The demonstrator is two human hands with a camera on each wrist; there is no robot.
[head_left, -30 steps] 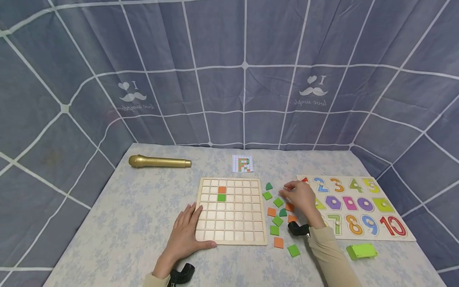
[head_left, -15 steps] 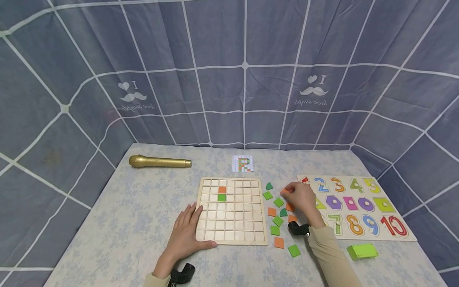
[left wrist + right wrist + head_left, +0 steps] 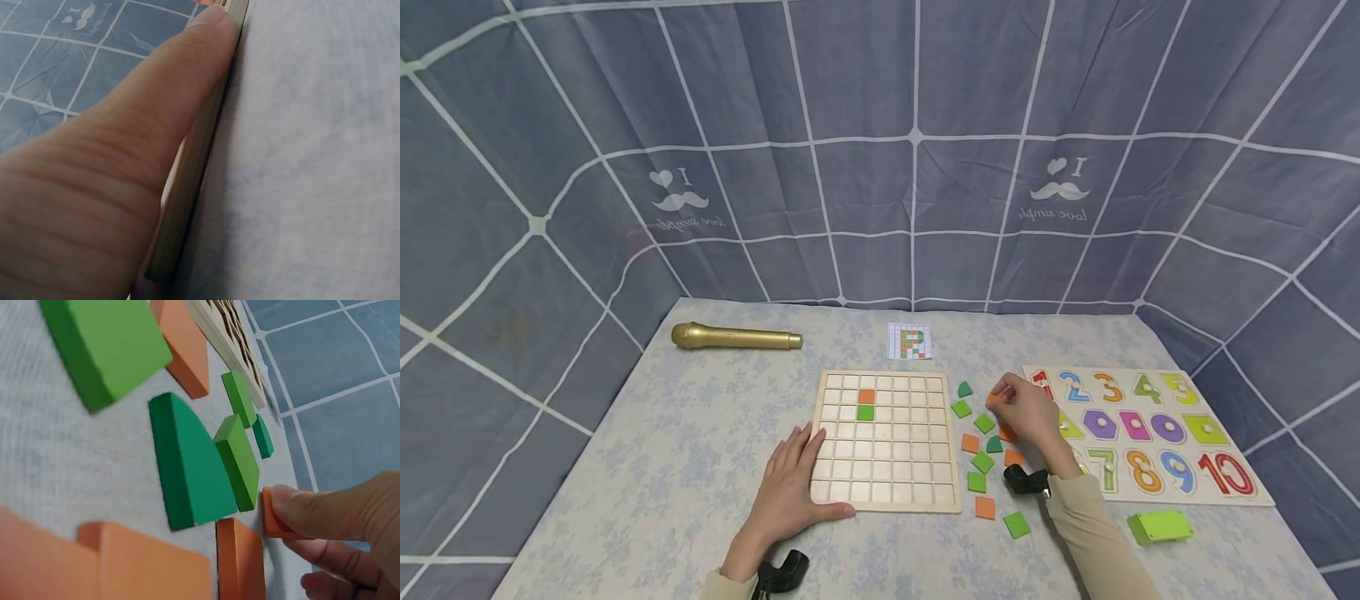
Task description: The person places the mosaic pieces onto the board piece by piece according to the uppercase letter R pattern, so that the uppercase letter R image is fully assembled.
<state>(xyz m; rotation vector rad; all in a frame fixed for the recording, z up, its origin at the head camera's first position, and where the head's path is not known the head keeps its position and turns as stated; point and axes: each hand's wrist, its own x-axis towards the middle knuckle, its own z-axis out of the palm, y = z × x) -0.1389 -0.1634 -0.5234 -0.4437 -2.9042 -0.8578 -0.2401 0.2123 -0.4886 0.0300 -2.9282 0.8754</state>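
Note:
My left hand (image 3: 786, 487) lies along the lower left corner of a wooden grid board (image 3: 917, 454), thumb on its near edge and fingers spread beside its left side. In the left wrist view the thumb (image 3: 181, 75) touches the board's rim (image 3: 194, 175). An orange square tile (image 3: 867, 397) and a green square tile (image 3: 865, 412) sit in neighbouring cells. Right of the board, my right hand (image 3: 1026, 412) pinches another orange square tile (image 3: 275, 519) between thumb and fingers. Loose green tiles (image 3: 119, 344), orange tiles (image 3: 150, 565) and a dark green curved piece (image 3: 187, 462) lie around that hand.
A small pattern card (image 3: 910, 342) lies behind the board. At the back left is a gold microphone (image 3: 735, 337). A number-and-shape puzzle board (image 3: 1150, 454) extends right of my right hand, with a lime green block (image 3: 1160, 527) in front of it.
My right hand has taken hold of an orange tile, which now shows between its fingertips. The left hand stays at the board's corner, and the tiles in the grid are unchanged.

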